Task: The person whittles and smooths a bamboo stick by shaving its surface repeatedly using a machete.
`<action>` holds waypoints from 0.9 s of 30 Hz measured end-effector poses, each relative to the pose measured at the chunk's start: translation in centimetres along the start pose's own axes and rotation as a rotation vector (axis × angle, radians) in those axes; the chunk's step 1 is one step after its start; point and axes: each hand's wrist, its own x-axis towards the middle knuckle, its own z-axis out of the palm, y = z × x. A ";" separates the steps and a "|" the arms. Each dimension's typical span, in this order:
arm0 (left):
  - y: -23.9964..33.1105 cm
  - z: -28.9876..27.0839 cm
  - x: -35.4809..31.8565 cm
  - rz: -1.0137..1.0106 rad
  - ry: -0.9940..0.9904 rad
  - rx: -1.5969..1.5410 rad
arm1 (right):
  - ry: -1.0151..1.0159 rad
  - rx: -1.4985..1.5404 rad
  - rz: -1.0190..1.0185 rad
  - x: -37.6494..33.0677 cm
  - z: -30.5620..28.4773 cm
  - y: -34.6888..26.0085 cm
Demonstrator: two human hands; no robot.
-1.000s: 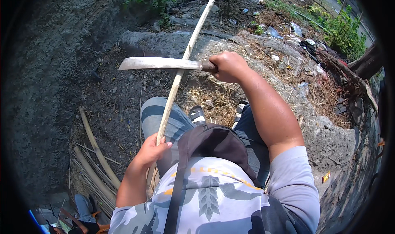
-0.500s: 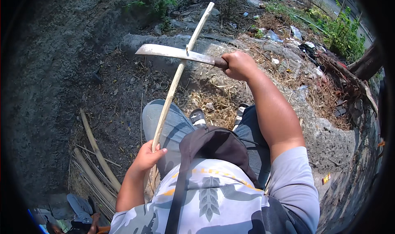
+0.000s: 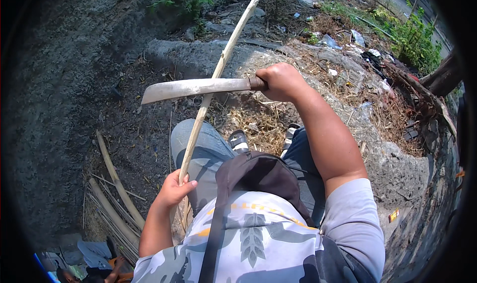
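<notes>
A long pale strip of split wood or bamboo [image 3: 198, 126] slants up and away from my lap, over my left knee. Its near part is wrapped by my left hand [image 3: 175, 188], thumb pressed along it. My right hand [image 3: 282, 82] is closed round the dark brown handle of a machete [image 3: 198, 87]. The broad, worn blade points left and lies across the strip above its middle, covering a short stretch of it. Whether the edge touches the strip I cannot tell. A small knot or raised chip shows on the strip just beyond the blade.
Several curved poles and thin strips [image 3: 117, 181] lie on the ground at the left. A black bag [image 3: 258, 176] hangs at my waist. Beyond my feet are dry shavings [image 3: 263, 129] and a rock ledge [image 3: 179, 51]. Another person [image 3: 97, 255] is partly visible at the lower left.
The machete has come down along the strip toward me and turned, its blade now looking broader. The strip's far end has moved slightly up and right. My left hand has barely shifted.
</notes>
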 end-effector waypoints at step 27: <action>-0.3 0.0 -0.2 -0.078 0.019 0.022 | 0.003 0.137 0.227 -0.6 -0.5 3.4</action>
